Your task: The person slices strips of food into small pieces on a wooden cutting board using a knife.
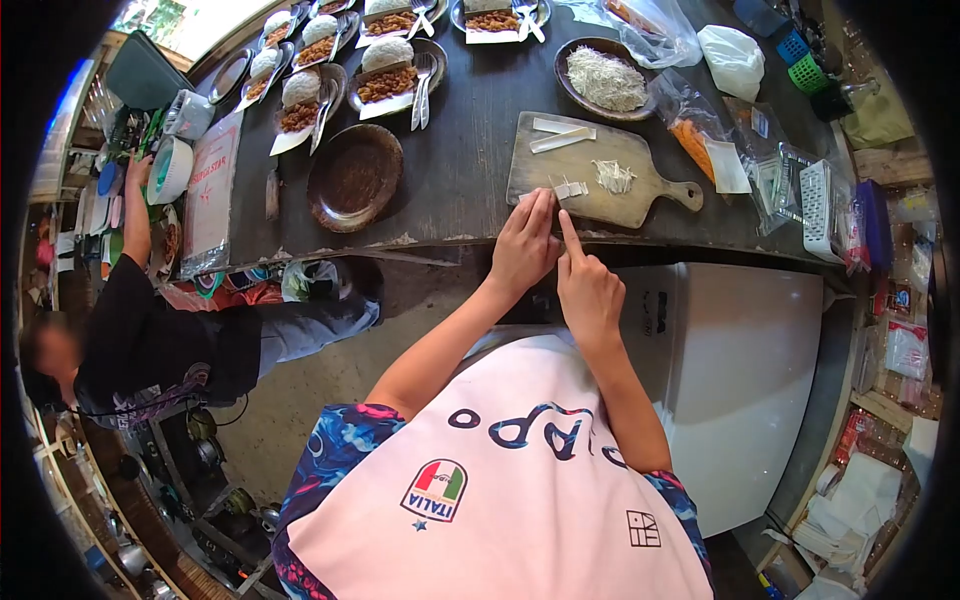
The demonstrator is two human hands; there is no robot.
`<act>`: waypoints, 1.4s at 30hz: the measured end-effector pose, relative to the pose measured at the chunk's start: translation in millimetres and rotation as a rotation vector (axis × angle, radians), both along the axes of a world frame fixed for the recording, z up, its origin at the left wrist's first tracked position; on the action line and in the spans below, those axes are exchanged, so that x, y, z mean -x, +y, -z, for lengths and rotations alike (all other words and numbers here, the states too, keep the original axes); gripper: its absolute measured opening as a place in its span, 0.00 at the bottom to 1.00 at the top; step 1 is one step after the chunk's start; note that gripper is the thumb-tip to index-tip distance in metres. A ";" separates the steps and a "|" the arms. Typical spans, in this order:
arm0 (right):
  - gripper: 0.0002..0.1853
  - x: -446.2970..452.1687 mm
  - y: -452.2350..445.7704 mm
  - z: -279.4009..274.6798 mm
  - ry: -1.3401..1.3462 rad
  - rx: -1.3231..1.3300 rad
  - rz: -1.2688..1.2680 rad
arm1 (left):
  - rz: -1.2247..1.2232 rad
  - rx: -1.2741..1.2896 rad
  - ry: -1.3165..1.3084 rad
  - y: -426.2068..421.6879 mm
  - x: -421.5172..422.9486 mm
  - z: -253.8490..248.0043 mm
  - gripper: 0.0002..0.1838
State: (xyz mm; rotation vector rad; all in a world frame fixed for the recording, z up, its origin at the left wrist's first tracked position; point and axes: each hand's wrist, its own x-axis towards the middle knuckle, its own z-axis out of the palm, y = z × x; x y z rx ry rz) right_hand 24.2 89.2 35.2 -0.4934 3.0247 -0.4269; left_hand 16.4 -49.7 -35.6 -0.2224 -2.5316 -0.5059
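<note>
On the wooden cutting board [640, 166] lie pale white sticks [560, 139], a small heap of thin white shreds [612, 177] and a partly sliced white piece [571, 189]. My left hand [526, 240] has its fingers bent together over the near left edge of the board, pressing beside the sliced piece. Close at its right is my right hand [590, 290], index finger stretched toward that piece and the other fingers curled in. Whatever those curled fingers grip is hidden from view.
A brown bowl [608, 75] of white shreds stands behind the board. An empty dark plate [355, 190] lies to the left, near several plates of rice and brown food [388, 85]. Plastic bags [690, 130] lie at right. A co-worker [170, 340] reaches over the table's left end.
</note>
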 end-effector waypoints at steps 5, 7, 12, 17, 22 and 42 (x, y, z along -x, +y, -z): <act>0.33 5.5 -3.2 8.0 0.053 0.003 -0.012 | -0.001 -0.043 -0.005 1.5 -2.3 2.8 0.34; 0.33 5.2 -1.8 3.7 0.049 0.009 -0.010 | -0.005 -0.048 -0.010 0.6 0.1 0.9 0.35; 0.33 -3.8 1.8 7.5 0.072 -0.041 -0.009 | -0.028 -0.018 -0.014 1.3 -2.6 -0.8 0.36; 0.33 4.6 -4.4 3.9 0.054 -0.016 -0.005 | -0.020 -0.030 -0.014 0.2 -1.8 0.2 0.36; 0.33 -4.1 1.5 2.1 0.036 -0.048 -0.007 | -0.034 -0.031 -0.019 1.4 -4.3 0.9 0.36; 0.32 -3.5 1.1 2.4 0.019 -0.029 -0.014 | -0.025 -0.034 -0.024 -0.7 -4.4 -2.9 0.34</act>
